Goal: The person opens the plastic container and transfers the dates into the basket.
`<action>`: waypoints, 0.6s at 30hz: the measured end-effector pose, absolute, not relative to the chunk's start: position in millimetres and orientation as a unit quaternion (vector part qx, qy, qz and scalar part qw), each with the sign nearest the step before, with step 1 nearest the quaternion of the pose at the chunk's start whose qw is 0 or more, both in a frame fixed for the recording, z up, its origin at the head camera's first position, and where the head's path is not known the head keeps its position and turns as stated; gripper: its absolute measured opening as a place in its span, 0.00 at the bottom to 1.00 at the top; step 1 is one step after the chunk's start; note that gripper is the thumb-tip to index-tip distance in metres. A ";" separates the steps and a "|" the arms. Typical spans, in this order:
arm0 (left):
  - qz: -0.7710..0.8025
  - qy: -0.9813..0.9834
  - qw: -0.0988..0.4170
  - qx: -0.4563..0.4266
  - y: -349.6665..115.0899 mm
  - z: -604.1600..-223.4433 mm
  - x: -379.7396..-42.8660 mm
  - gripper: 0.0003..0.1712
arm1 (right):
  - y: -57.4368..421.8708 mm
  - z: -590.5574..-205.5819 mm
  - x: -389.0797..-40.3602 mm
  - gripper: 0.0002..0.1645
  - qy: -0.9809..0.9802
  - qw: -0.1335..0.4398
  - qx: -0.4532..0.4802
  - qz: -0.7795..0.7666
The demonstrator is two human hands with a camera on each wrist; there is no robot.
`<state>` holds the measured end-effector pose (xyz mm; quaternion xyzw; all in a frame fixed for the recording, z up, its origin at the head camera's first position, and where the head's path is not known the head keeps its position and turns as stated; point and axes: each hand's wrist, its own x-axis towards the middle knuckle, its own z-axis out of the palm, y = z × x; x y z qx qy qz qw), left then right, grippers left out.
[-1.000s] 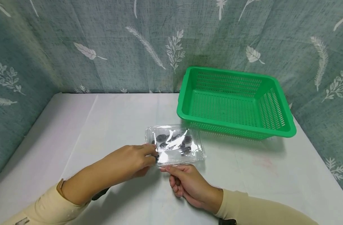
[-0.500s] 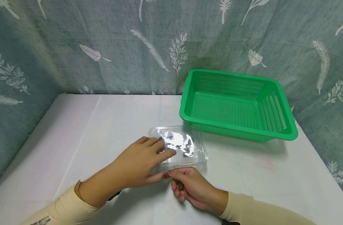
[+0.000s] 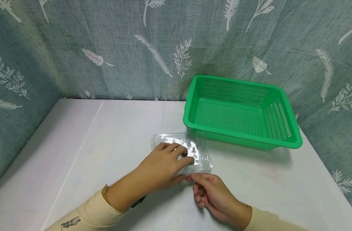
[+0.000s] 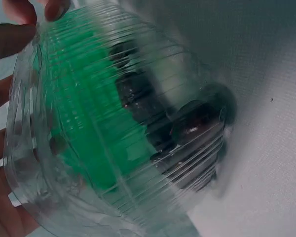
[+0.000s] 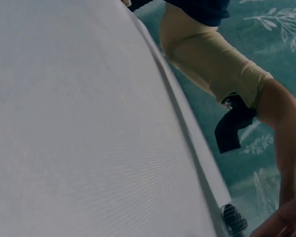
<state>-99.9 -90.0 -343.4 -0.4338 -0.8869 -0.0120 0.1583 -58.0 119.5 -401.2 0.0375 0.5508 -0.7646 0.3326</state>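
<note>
A clear plastic clamshell box [image 3: 204,160] stands on the white cloth, with several dark, glossy, roundish fruits [image 4: 192,123] inside. Their exact kind is not clear through the plastic. My left hand [image 3: 161,166] lies over the lid with its fingers spread and slightly bent, its thumb by the near edge. At that same edge my right hand [image 3: 214,195] pinches the rim between thumb and index finger, the other fingers curled beneath. In the left wrist view the box's ridged side is seen close up, with fingers [image 4: 10,42] at its rim.
A green perforated basket [image 3: 242,141] stands just behind the box to the right, close to the patterned curtain [image 3: 121,67]. White cloth [image 3: 86,154] covers the table, whose edge shows in the right wrist view.
My left hand has let go of the box's left side, spread its fingers and moved right over the lid. My right hand has slid right along the near edge. The box stays put.
</note>
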 end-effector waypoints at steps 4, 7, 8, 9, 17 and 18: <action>-0.015 -0.886 0.161 -0.435 -88.5 -342.0 -99.5 0.23 | 122.3 -402.4 -57.8 0.29 0.563 0.316 0.041 -0.763; -0.012 -0.883 0.163 -0.440 -88.8 -341.3 -99.5 0.22 | 122.4 -403.4 -57.8 0.31 0.567 0.313 0.037 -0.761; -0.009 -0.882 0.164 -0.442 -89.1 -341.3 -99.4 0.22 | 122.2 -403.6 -57.7 0.31 0.566 0.314 0.037 -0.762; -0.007 -0.881 0.166 -0.444 -89.4 -341.4 -99.5 0.22 | 122.0 -403.7 -57.5 0.31 0.564 0.315 0.037 -0.763; 0.002 -0.869 0.193 -0.456 -91.4 -338.1 -98.4 0.20 | 122.3 -403.5 -56.6 0.27 0.559 0.309 0.041 -0.768; 0.002 -0.867 0.196 -0.457 -91.7 -337.5 -97.9 0.19 | 122.6 -403.4 -56.2 0.26 0.560 0.310 0.041 -0.768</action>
